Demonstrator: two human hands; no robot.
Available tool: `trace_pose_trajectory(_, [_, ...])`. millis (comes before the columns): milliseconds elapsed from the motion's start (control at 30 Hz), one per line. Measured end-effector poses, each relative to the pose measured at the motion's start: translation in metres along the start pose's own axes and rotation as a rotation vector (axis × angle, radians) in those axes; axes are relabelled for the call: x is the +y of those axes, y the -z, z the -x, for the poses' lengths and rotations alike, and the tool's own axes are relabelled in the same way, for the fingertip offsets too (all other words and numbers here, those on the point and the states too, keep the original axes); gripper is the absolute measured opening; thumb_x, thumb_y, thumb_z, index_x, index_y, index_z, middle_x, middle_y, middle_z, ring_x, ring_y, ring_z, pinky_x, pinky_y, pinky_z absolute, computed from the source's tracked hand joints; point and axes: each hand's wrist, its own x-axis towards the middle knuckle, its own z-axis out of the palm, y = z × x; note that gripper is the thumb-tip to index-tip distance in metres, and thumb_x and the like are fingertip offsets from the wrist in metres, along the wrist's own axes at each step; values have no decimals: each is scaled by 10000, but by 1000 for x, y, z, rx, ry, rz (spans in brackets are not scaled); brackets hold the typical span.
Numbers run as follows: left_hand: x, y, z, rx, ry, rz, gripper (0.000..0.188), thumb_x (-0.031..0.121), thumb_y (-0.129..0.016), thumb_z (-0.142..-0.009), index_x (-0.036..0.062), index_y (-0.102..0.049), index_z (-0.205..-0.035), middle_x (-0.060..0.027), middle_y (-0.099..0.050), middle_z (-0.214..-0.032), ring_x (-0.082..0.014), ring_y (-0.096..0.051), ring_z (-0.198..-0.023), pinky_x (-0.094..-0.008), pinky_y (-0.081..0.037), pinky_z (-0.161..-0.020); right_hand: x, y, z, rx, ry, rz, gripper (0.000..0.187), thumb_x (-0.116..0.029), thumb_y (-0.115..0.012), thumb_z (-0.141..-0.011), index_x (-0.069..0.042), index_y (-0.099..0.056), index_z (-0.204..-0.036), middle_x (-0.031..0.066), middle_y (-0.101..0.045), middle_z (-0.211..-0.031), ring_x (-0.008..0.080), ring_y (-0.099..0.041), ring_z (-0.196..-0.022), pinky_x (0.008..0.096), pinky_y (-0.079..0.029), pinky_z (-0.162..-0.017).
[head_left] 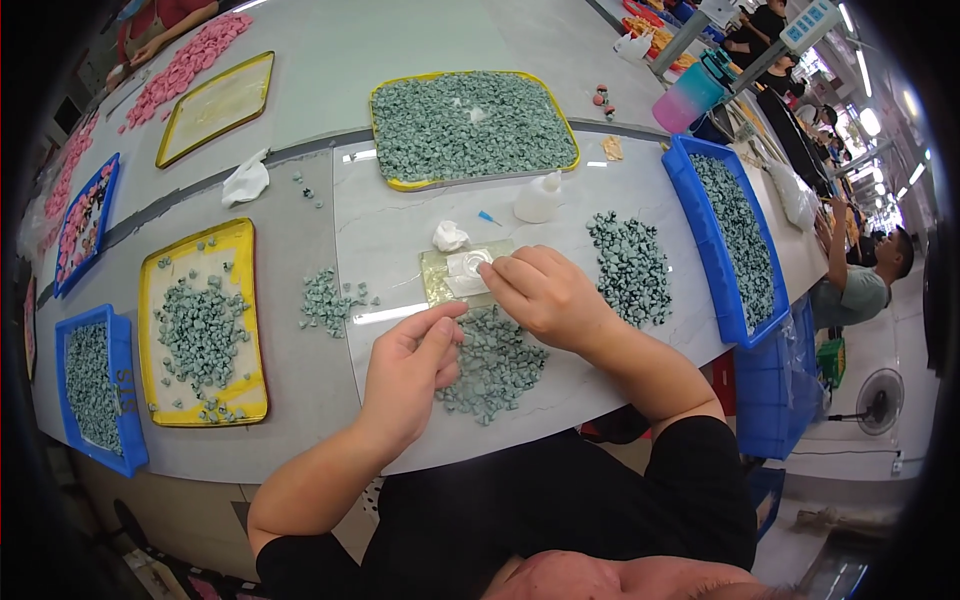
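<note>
My right hand (548, 296) is closed in a pinch, its fingertips over a small white dish-like thing (466, 272) that rests on a yellowish translucent pad (436, 278). Whatever those fingertips hold is hidden. Just left of it, my left hand (408, 362) has its fingers curled, thumb against forefinger; I cannot make out anything between them. Under and between both hands lies a loose pile of small grey-green pieces (494, 368). A crumpled white tissue (450, 236) sits at the pad's far edge. Beyond it are a blue dispensing tip (488, 217) and a white squeeze bottle (539, 198).
A yellow-rimmed tray (574, 160) full of grey-green pieces stands at the back. More piles (632, 270) lie right and left. Blue bins (740, 325) flank the table, and another yellow tray (262, 395) is at left. A pink-blue bottle (690, 92) stands back right; other people are around.
</note>
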Motion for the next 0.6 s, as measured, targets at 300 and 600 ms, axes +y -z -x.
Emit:
trace_pose_trajectory(300, [3, 6, 1, 28, -45, 6, 173, 73, -505, -892, 14, -479, -1053, -38, -508, -817, -44, -347, -546, -189, -306, -478, -10, -3, -6, 199, -411, -544, 190, -26, -644, -734, 25, -631, -917, 91, -599, -802, 161, -565, -661, 260, -467, -615])
trace_pose_trajectory(600, [-2, 4, -1, 35, -93, -56, 177, 126, -581, -866, 6, -523, -982, -42, -509, -839, -47, -335, -523, -195, -292, -480, -13, 11, -2, 91, -1032, -1560, 152, -93, -627, -819, 31, -627, -905, 83, -620, -792, 98, -530, -660, 216, -431, -613])
